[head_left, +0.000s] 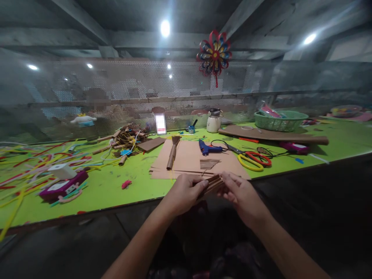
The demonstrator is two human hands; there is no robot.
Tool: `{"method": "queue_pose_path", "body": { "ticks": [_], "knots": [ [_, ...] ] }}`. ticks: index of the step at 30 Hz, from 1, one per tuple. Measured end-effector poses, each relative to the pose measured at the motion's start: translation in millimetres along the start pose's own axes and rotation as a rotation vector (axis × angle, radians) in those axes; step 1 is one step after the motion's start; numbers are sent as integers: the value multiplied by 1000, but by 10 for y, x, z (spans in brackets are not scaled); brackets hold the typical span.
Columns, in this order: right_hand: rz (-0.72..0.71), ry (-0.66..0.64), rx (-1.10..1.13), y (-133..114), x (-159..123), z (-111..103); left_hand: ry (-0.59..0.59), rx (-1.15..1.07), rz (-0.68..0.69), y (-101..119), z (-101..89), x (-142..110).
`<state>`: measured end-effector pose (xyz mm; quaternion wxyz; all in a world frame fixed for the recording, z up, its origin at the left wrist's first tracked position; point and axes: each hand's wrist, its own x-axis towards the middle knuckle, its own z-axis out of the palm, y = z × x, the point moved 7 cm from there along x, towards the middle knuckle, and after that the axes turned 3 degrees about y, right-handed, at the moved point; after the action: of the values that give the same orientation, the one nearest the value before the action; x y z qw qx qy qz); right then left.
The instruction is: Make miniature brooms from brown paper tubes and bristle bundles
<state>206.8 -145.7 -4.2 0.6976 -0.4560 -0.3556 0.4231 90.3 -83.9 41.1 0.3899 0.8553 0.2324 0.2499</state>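
Observation:
Between my two hands, just off the table's front edge, is a strip of brown paper folded in narrow pleats [214,184]. My left hand [186,193] is closed on its left end, thumb on top. The fingers of my right hand [240,195] pinch its right end. Beyond them a cut scrap of brown paper [209,164] lies on flat brown sheets [188,149]. A rolled brown paper piece with a fringed end [173,153] rests on those sheets at the left. A blue glue gun [209,148] lies at their far right part.
Scissors with yellow and red handles [251,161] lie to the right. Behind stand a green basket [280,121] and a white jug [214,122]. Left are a purple power strip [64,186], scattered coloured strips [31,170] and a bundle of brown rolls [126,139]. A perforated screen [130,85] closes the back.

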Motion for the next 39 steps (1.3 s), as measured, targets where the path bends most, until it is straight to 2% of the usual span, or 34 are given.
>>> {"method": "queue_pose_path", "body": {
  "ticks": [3, 10, 15, 21, 28, 33, 39],
  "knots": [
    [73, -25, 69, 157, -81, 87, 10, -5, -7, -3, 5, 8],
    [13, -27, 68, 222, -119, 138, -32, -49, -46, -4, 59, -14],
    [-9, -22, 105, 208, -149, 154, 66, -14, -103, -38, 10, -19],
    [11, 22, 147, 244, -154, 160, 86, -43, -117, -57, 17, -2],
    [-38, 34, 32, 202, -193, 130, 155, -208, -207, -183, -16, 25],
    [-95, 26, -3, 183, -216, 130, 126, -358, -256, -222, 13, 22],
    [-111, 29, -5, 195, -235, 111, 93, -400, -275, -251, 31, 24]
  ]
}}
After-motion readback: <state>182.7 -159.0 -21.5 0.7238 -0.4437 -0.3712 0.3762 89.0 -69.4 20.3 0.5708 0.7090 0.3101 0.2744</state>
